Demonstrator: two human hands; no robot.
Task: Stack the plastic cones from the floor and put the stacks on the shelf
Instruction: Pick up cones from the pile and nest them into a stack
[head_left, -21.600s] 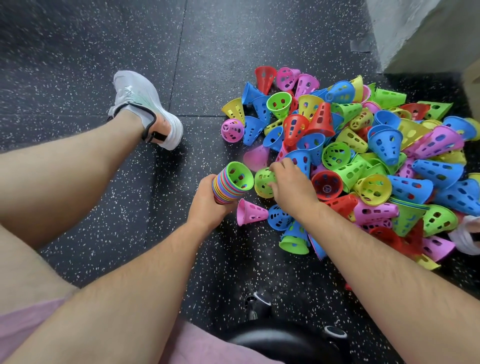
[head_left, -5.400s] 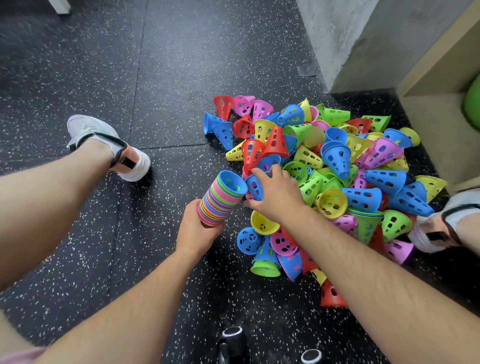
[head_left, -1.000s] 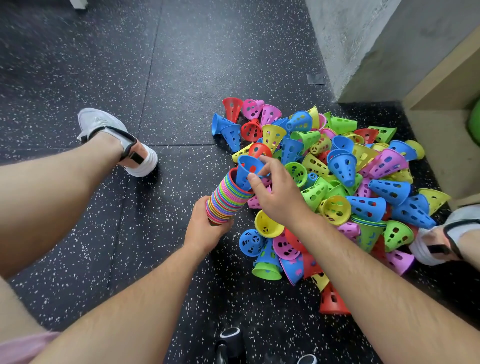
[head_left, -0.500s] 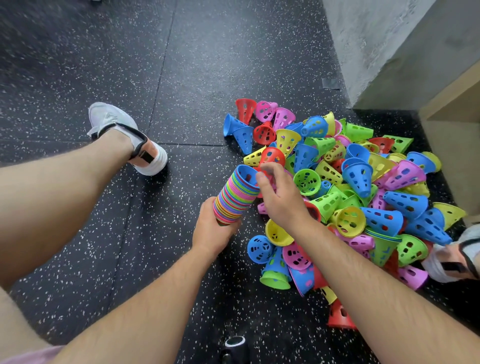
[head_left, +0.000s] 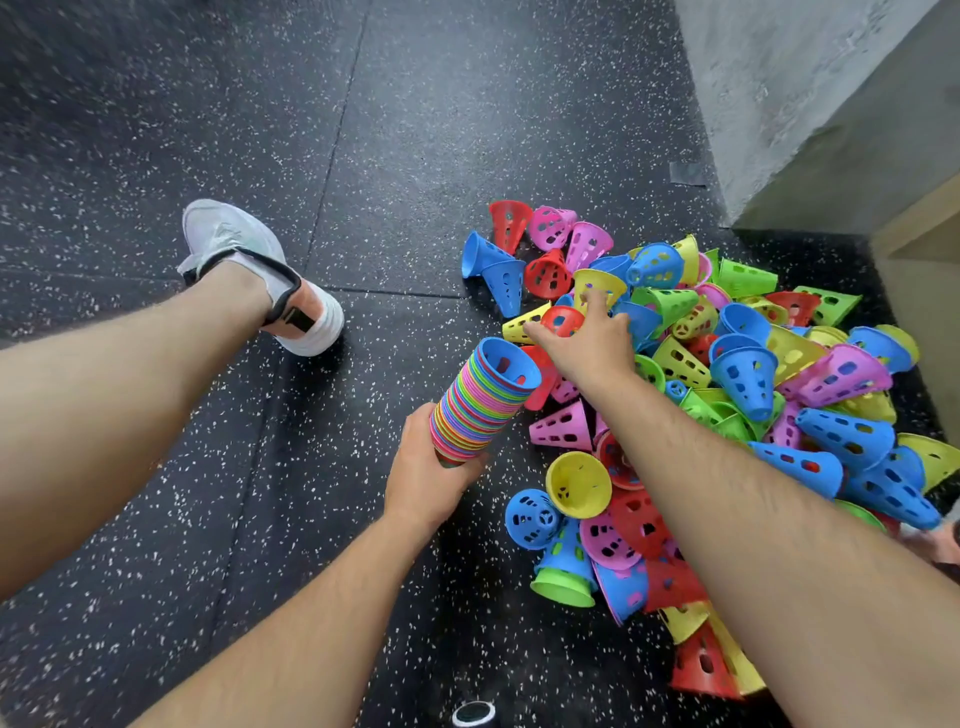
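A big heap of perforated plastic cones (head_left: 737, 395) in red, blue, green, yellow and pink lies on the black speckled floor. My left hand (head_left: 426, 478) grips the bottom of a tall multicoloured stack of cones (head_left: 480, 402), tilted up to the right, with a blue cone on top. My right hand (head_left: 587, 338) reaches into the far left part of the heap. Its fingers spread over a red cone (head_left: 561, 319), with the fingertips at a yellow cone (head_left: 600, 283). Whether it grips the red cone is hidden.
My left leg and white shoe (head_left: 249, 270) stretch out on the floor to the left. A grey concrete wall (head_left: 810, 93) and a pale wooden shelf edge (head_left: 919, 234) stand at the right behind the heap. A black object with a round cap (head_left: 472, 713) shows at the bottom.
My right hand has left the top of the stack, where a blue cone now sits, and has reached further away into the heap toward a red cone. The left hand keeps holding the stack.
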